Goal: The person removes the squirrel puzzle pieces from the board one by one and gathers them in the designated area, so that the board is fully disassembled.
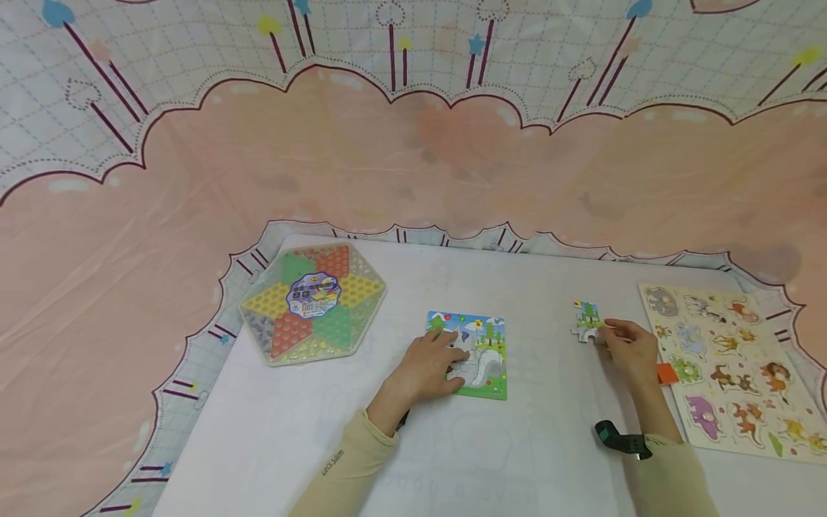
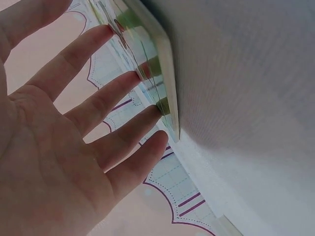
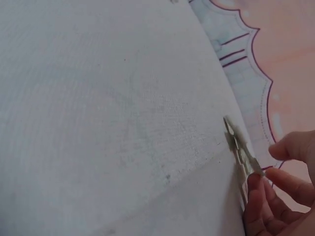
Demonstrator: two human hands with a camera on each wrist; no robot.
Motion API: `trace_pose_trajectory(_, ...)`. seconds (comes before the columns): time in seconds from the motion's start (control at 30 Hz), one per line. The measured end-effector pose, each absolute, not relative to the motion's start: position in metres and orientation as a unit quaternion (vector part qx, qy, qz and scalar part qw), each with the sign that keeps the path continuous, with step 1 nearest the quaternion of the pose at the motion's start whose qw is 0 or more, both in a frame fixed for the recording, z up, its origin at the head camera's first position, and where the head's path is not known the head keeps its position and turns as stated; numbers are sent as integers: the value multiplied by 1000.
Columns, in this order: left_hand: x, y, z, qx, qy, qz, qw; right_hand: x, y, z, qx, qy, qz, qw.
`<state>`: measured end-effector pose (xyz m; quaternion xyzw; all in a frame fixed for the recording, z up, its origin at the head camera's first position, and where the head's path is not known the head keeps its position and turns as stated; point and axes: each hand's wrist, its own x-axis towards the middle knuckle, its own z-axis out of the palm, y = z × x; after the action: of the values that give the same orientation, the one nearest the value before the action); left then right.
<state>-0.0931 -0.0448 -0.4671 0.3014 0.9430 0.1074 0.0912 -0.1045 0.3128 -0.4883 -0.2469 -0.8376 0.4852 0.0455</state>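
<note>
In the head view, my left hand (image 1: 431, 362) rests with spread fingers on a square jigsaw puzzle (image 1: 491, 345) showing a grey animal, trees and grass. The left wrist view shows those fingertips touching the puzzle's surface, the palm (image 2: 49, 157) raised off it. To the right, my right hand (image 1: 628, 350) pinches the edge of a small section of jigsaw pieces (image 1: 586, 316) printed with green trees and a grey part. Seen edge-on in the right wrist view, the jigsaw pieces (image 3: 238, 147) are between the fingertips of the right hand (image 3: 283, 196). My left hand covers part of the puzzle's picture.
A hexagonal Chinese checkers board (image 1: 336, 327) in clear wrapping lies on the white table (image 1: 517, 445) at the left. An animal peg puzzle board (image 1: 736, 359) is at the right, with an orange square (image 1: 667, 373) by its edge. A patterned curtain (image 1: 413, 165) hangs behind.
</note>
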Motion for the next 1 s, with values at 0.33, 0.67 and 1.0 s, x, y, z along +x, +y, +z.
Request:
trace_pose_trajectory(0.33, -92, -47, -467, 313, 941, 107, 67, -102, 300, -484, -228, -896, 379, -32)
trace_pose_trajectory(0.67, -92, -45, -467, 314, 941, 105, 69, -102, 297, -486, -197, -925, 326, -12)
trace_pose_trajectory(1.0, -92, -47, -467, 313, 941, 106, 71, -101, 298, -486, -195, -929, 315, -1)
